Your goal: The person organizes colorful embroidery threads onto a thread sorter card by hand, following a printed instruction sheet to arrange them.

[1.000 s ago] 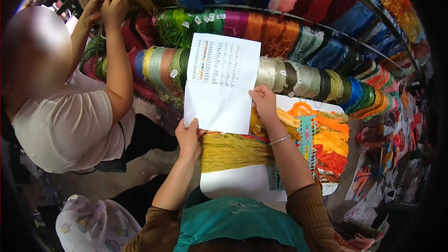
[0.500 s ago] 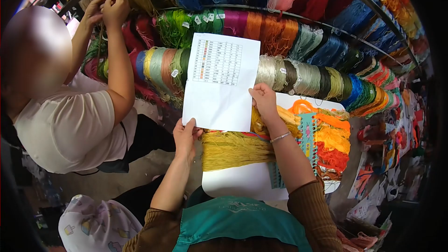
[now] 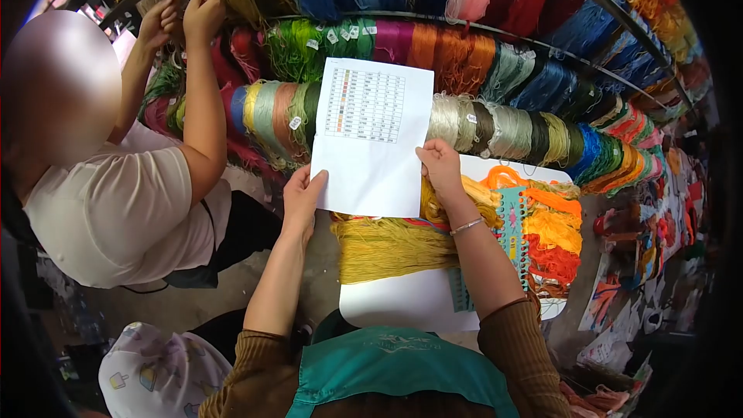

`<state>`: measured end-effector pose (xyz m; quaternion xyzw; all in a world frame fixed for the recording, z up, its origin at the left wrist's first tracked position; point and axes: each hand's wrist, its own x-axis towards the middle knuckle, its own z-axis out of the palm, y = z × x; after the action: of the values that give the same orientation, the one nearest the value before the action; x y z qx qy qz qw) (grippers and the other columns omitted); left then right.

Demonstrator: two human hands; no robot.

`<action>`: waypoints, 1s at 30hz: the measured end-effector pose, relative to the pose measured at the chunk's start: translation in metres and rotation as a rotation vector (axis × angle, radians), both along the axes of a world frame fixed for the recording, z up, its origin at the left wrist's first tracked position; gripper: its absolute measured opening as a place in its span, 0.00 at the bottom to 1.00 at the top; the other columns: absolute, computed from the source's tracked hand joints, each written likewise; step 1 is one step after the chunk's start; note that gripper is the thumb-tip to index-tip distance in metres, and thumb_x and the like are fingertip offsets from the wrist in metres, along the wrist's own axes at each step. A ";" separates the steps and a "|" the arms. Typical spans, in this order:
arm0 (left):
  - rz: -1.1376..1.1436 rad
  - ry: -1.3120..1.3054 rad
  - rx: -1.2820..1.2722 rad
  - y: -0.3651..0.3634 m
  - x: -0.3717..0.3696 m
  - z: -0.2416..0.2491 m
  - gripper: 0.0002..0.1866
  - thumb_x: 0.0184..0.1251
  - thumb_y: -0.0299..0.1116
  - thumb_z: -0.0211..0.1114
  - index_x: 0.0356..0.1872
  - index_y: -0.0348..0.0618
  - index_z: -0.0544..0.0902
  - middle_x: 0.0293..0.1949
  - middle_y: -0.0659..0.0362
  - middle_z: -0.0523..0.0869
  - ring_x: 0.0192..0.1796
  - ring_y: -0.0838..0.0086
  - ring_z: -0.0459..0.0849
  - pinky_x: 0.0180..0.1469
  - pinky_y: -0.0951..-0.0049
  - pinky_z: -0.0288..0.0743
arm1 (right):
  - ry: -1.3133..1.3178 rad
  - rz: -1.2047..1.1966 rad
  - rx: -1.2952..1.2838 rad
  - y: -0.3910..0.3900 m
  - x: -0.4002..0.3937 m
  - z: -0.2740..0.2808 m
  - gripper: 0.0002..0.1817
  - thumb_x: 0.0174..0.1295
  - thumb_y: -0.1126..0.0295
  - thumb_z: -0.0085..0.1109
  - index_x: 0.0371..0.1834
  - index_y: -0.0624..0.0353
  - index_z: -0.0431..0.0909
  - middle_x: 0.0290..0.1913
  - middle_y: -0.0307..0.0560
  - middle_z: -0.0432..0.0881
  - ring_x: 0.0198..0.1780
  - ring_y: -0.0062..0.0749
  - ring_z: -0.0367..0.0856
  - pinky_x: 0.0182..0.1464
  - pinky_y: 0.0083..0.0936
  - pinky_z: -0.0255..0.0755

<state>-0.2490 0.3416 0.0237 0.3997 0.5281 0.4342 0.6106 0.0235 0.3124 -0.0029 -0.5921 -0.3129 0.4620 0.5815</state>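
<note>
A white paper sheet (image 3: 371, 174) with a printed table is held up over the white board (image 3: 387, 306). My left hand (image 3: 300, 192) pinches its lower left edge, thumb on the front. At the lower right edge my right hand (image 3: 439, 164) grips the sheet between thumb and fingers. Under the sheet lies a bundle of olive-yellow thread (image 3: 395, 251). To its right are a teal card with holes (image 3: 511, 224) and orange, yellow and red thread (image 3: 553, 228).
Racks of coloured thread skeins (image 3: 518, 128) stretch across the back. At the left a person (image 3: 124, 201) in a light shirt raises both hands to hanging threads. A patterned white cloth (image 3: 159, 371) is at the lower left.
My left hand has moved up along the left edge of the sheet. The sheet has shifted slightly. The other person's hands have moved farther apart.
</note>
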 end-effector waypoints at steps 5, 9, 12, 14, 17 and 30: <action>-0.060 -0.018 -0.034 0.005 0.000 -0.003 0.12 0.69 0.29 0.64 0.49 0.32 0.81 0.40 0.60 0.86 0.38 0.81 0.81 0.43 0.79 0.74 | -0.008 -0.014 0.003 0.001 -0.001 0.001 0.04 0.63 0.75 0.61 0.35 0.62 0.75 0.22 0.34 0.76 0.20 0.16 0.70 0.23 0.14 0.62; -0.067 -0.006 0.003 0.008 0.001 -0.007 0.11 0.69 0.29 0.63 0.47 0.32 0.82 0.39 0.60 0.86 0.38 0.82 0.80 0.42 0.78 0.74 | 0.037 -0.038 -0.027 0.003 -0.002 0.008 0.04 0.62 0.75 0.61 0.35 0.62 0.76 0.23 0.35 0.77 0.20 0.16 0.70 0.22 0.15 0.62; -0.030 0.041 0.076 0.010 0.004 -0.001 0.10 0.69 0.28 0.61 0.45 0.31 0.82 0.37 0.60 0.86 0.37 0.82 0.80 0.42 0.78 0.73 | -0.001 -0.074 0.017 0.009 -0.008 0.018 0.04 0.62 0.75 0.61 0.35 0.63 0.76 0.23 0.34 0.78 0.21 0.14 0.70 0.23 0.15 0.62; -0.026 0.193 0.302 0.012 0.004 0.004 0.09 0.70 0.28 0.60 0.44 0.32 0.82 0.36 0.59 0.86 0.37 0.81 0.80 0.42 0.78 0.73 | -0.051 -0.099 0.055 0.013 -0.010 0.030 0.04 0.62 0.75 0.62 0.35 0.63 0.76 0.24 0.34 0.78 0.21 0.13 0.69 0.24 0.14 0.62; 0.035 0.279 0.479 0.013 0.012 0.025 0.09 0.70 0.29 0.59 0.44 0.33 0.82 0.34 0.58 0.86 0.37 0.80 0.80 0.42 0.77 0.74 | -0.297 -0.156 0.169 0.026 -0.009 0.055 0.04 0.63 0.75 0.62 0.36 0.64 0.77 0.24 0.31 0.75 0.26 0.10 0.68 0.28 0.13 0.62; -0.138 0.343 0.500 0.092 0.058 0.021 0.23 0.67 0.27 0.59 0.63 0.34 0.69 0.26 0.56 0.84 0.22 0.74 0.81 0.27 0.73 0.76 | -0.646 -0.341 0.213 0.090 0.064 0.060 0.06 0.56 0.73 0.62 0.29 0.65 0.79 0.24 0.42 0.82 0.28 0.25 0.78 0.35 0.25 0.72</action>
<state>-0.1909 0.4332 0.0449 0.6398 0.4718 0.4343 0.4236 0.0877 0.4026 0.0573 -0.6870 -0.4232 0.1130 0.5798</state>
